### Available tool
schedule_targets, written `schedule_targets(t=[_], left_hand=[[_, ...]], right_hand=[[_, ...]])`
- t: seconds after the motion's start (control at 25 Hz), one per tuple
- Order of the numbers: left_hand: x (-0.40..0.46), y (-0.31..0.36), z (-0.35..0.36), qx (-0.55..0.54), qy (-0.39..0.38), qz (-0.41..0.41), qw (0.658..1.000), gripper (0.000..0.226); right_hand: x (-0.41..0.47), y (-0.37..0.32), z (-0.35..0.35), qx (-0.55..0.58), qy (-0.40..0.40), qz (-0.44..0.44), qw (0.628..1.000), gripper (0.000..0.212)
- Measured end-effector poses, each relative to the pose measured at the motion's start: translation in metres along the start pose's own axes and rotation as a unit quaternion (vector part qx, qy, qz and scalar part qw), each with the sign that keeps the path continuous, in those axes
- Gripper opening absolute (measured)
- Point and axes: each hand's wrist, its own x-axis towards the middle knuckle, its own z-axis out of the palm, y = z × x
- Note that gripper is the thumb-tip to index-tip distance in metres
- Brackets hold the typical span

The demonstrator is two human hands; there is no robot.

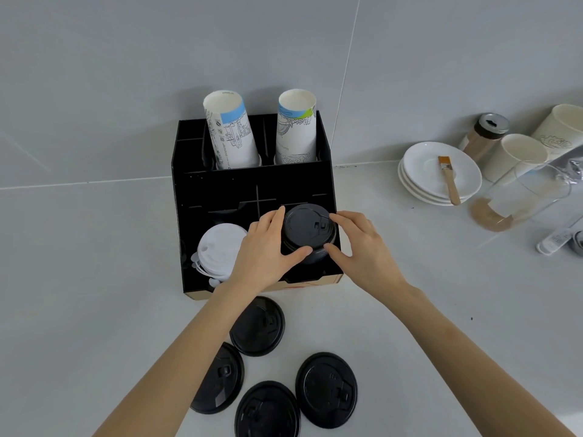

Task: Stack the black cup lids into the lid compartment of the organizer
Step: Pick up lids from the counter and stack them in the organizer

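Observation:
A black organizer (220, 190) stands against the wall. A stack of black cup lids (307, 230) sits in its front right compartment. My left hand (268, 250) grips the stack's left side and my right hand (359, 247) grips its right side, thumbs at the front. Several loose black lids lie on the counter in front: one (258, 326) near the organizer, one (219, 378) under my left forearm, one (267, 411) at the bottom edge, one (326, 389) to the right.
White lids (217, 250) fill the front left compartment. Two paper cup stacks (232, 134) (296, 127) stand in the back slots. To the right are white saucers (422, 171) with a brush (449, 181), a spice jar (484, 134), paper cups (520, 152) and a glass pitcher (523, 197).

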Motion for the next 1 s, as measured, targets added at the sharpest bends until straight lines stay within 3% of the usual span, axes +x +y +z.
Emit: schedule_targets(t=[0.44, 0.76, 1.0], left_hand=[[-0.075, -0.006, -0.002, -0.071, 0.027, 0.053, 0.996, 0.06], [-0.134, -0.011, 0.043, 0.003, -0.152, 0.056, 0.987, 0.069], [-0.159, -0.011, 0.067, 0.043, -0.207, 0.066, 0.975, 0.075]], right_hand=[[-0.08, 0.002, -0.004, 0.014, -0.06, -0.005, 0.998, 0.042], [-0.142, 0.013, 0.018, 0.027, -0.121, 0.036, 0.992, 0.047], [-0.168, 0.015, 0.032, 0.018, -0.181, 0.051, 0.982, 0.059]])
